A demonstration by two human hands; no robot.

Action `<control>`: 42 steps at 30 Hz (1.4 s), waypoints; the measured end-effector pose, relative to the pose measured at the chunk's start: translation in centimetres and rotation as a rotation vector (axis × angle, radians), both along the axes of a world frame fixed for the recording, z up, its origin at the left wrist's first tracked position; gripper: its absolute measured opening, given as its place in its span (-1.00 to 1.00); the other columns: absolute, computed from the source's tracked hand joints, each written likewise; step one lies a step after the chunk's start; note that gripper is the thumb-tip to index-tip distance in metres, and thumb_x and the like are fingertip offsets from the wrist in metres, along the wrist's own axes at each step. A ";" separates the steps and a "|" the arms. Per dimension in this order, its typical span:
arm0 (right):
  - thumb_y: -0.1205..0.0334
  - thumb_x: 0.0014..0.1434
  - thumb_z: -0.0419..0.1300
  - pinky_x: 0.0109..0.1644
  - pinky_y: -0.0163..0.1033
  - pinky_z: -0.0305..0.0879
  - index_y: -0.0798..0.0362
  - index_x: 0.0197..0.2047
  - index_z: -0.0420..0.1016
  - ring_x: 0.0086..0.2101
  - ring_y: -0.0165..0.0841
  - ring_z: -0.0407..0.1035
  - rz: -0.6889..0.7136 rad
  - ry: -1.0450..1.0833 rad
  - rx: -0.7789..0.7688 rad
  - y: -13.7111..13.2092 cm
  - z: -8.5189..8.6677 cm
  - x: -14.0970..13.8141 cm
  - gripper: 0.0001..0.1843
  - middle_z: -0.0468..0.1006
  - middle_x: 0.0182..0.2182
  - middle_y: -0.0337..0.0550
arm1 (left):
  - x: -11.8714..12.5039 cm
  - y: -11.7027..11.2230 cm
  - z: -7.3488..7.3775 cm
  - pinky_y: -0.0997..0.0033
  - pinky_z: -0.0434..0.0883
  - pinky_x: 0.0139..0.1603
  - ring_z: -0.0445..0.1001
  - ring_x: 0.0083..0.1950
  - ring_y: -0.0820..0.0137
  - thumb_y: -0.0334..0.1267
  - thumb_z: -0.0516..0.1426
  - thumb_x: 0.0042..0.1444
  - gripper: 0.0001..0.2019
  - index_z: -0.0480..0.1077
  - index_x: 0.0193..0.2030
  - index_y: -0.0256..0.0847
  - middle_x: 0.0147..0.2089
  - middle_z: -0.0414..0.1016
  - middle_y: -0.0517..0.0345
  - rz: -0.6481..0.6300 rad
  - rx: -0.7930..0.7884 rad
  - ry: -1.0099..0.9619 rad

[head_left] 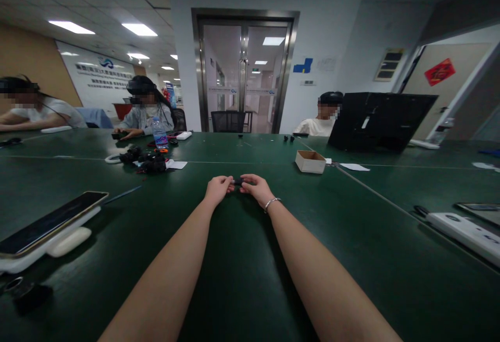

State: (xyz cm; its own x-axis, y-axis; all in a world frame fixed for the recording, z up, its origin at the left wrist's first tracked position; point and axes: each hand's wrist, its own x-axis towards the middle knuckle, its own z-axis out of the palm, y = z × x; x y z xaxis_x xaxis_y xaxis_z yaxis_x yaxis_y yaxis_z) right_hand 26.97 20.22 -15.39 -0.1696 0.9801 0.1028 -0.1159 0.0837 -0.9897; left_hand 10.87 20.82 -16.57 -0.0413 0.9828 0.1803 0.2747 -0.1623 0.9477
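Note:
Both my arms reach forward over a dark green table (246,279). Between my hands is a small black piece (237,181), too small to name, with a lighter end on its left side. My left hand (219,190) pinches the left end between thumb and fingers. On the other end, the fingers of my right hand (255,188) are closed, partly covering it. A silver bracelet (272,204) circles my right wrist. The hands are slightly apart, just above or on the tabletop; which, I cannot tell.
Ahead on the right stands a small open cardboard box (310,162). A phone (54,222) lies at left on a white object. Black parts (144,160) and a water bottle (160,134) are at far left. A power strip (464,232) lies at right. Several people sit around the table.

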 end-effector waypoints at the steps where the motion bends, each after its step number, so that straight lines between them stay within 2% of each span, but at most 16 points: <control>1: 0.57 0.01 0.17 -0.31 -0.37 0.49 0.14 -0.18 0.43 -0.53 -0.57 0.41 0.001 0.000 -0.001 -0.1 0.1 0.0 -0.72 0.43 -0.23 -0.12 | 0.0 -0.1 0.1 0.47 0.38 -0.42 0.48 -0.42 0.40 -0.02 0.06 0.06 -0.65 0.43 -0.35 -0.31 -0.43 0.51 0.03 0.009 -0.008 0.006; 11: 0.60 0.03 0.13 -0.26 -0.37 0.49 0.13 -0.17 0.43 -0.47 -0.54 0.43 0.052 0.045 -0.005 -0.3 0.4 0.2 -0.69 0.41 -0.22 -0.13 | 0.1 -1.8 1.7 0.46 0.26 -0.50 0.36 -0.60 0.44 0.18 -0.07 0.05 -0.46 0.41 -0.56 -0.26 -0.61 0.42 0.11 0.114 -0.046 0.248; 15: 0.58 0.00 0.16 -0.25 -0.36 0.49 0.12 -0.17 0.45 -0.46 -0.53 0.43 0.065 0.053 -0.006 -0.1 0.2 0.2 -0.68 0.42 -0.22 -0.13 | 0.2 -2.2 2.1 0.45 0.22 -0.51 0.36 -0.59 0.42 0.19 -0.11 0.06 -0.44 0.41 -0.58 -0.24 -0.63 0.41 0.13 0.142 -0.055 0.330; 19: 0.58 -0.04 0.19 -0.30 -0.37 0.48 0.13 -0.20 0.46 -0.48 -0.53 0.43 0.079 0.107 -0.011 -0.1 0.1 0.2 -0.69 0.43 -0.24 -0.14 | 0.1 -1.9 1.9 0.45 0.22 -0.48 0.36 -0.57 0.42 0.19 -0.12 0.06 -0.44 0.40 -0.57 -0.25 -0.63 0.40 0.13 0.144 -0.035 0.342; 23: 0.55 -0.04 0.22 -0.37 -0.37 0.46 0.15 -0.24 0.47 -0.54 -0.53 0.41 0.071 0.157 -0.026 0.2 -0.2 0.3 -0.74 0.45 -0.35 -0.17 | 0.0 -1.2 0.9 0.46 0.24 -0.47 0.37 -0.52 0.43 0.16 -0.04 0.04 -0.51 0.40 -0.48 -0.25 -0.55 0.42 0.13 0.080 0.035 0.254; 28: 0.54 0.00 0.20 -0.45 -0.40 0.40 0.19 -0.25 0.45 -0.58 -0.51 0.40 0.022 0.152 -0.042 0.5 -0.4 0.5 -0.80 0.48 -0.48 -0.18 | 0.0 -1.1 0.5 0.44 0.33 -0.33 0.43 -0.36 0.42 -0.10 0.17 -0.05 -0.76 0.39 -0.31 -0.23 -0.32 0.47 0.11 -0.034 0.172 0.123; 31: 0.54 0.02 0.18 -0.47 -0.41 0.39 0.20 -0.26 0.45 -0.59 -0.52 0.39 0.014 0.143 -0.045 0.6 -0.4 0.4 -0.82 0.48 -0.52 -0.19 | 0.2 -1.4 0.7 0.42 0.36 -0.25 0.44 -0.31 0.43 -0.18 0.25 -0.12 -0.69 0.37 -0.21 -0.22 -0.19 0.46 0.07 -0.089 0.205 0.064; 33: 0.54 0.03 0.17 -0.47 -0.41 0.38 0.20 -0.25 0.45 -0.59 -0.52 0.39 0.014 0.131 -0.041 0.5 -0.3 0.3 -0.83 0.48 -0.54 -0.20 | 0.3 -1.5 0.9 0.45 0.37 -0.34 0.46 -0.34 0.43 -0.11 0.21 -0.06 -0.61 0.33 -0.10 -0.20 -0.17 0.46 0.04 -0.098 0.132 0.013; 35: 0.54 0.03 0.18 -0.48 -0.42 0.37 0.20 -0.25 0.45 -0.59 -0.52 0.39 0.012 0.122 -0.035 0.4 -0.3 0.3 -0.82 0.48 -0.54 -0.20 | 0.5 -1.5 1.0 0.50 0.32 -0.49 0.45 -0.44 0.44 -0.01 0.07 0.07 -0.60 0.28 -0.03 -0.21 -0.27 0.46 0.03 -0.090 0.017 -0.014; 37: 0.54 0.03 0.18 -0.49 -0.42 0.36 0.20 -0.26 0.45 -0.59 -0.52 0.38 0.009 0.119 -0.037 0.3 -0.2 0.2 -0.82 0.48 -0.54 -0.20 | 0.6 -1.5 1.1 0.55 0.26 -0.58 0.41 -0.53 0.46 -0.02 -0.05 0.15 -0.63 0.29 -0.04 -0.23 -0.41 0.43 0.08 -0.085 -0.037 0.003; 40: 0.55 0.04 0.16 -0.48 -0.42 0.36 0.20 -0.26 0.45 -0.60 -0.53 0.37 0.003 0.125 -0.054 0.2 -0.1 0.3 -0.82 0.48 -0.54 -0.21 | 0.6 -1.7 1.2 0.58 0.29 -0.55 0.41 -0.49 0.50 -0.18 0.08 0.07 -0.68 0.29 -0.02 -0.18 -0.36 0.40 0.13 -0.089 0.029 0.036; 42: 0.55 0.04 0.15 -0.48 -0.42 0.36 0.20 -0.25 0.45 -0.59 -0.52 0.38 0.005 0.130 -0.058 0.1 0.0 0.3 -0.82 0.48 -0.55 -0.21 | 0.7 -1.8 1.3 0.57 0.35 -0.48 0.44 -0.42 0.50 -0.26 0.16 -0.01 -0.57 0.24 0.04 -0.14 -0.25 0.39 0.11 -0.094 0.041 0.000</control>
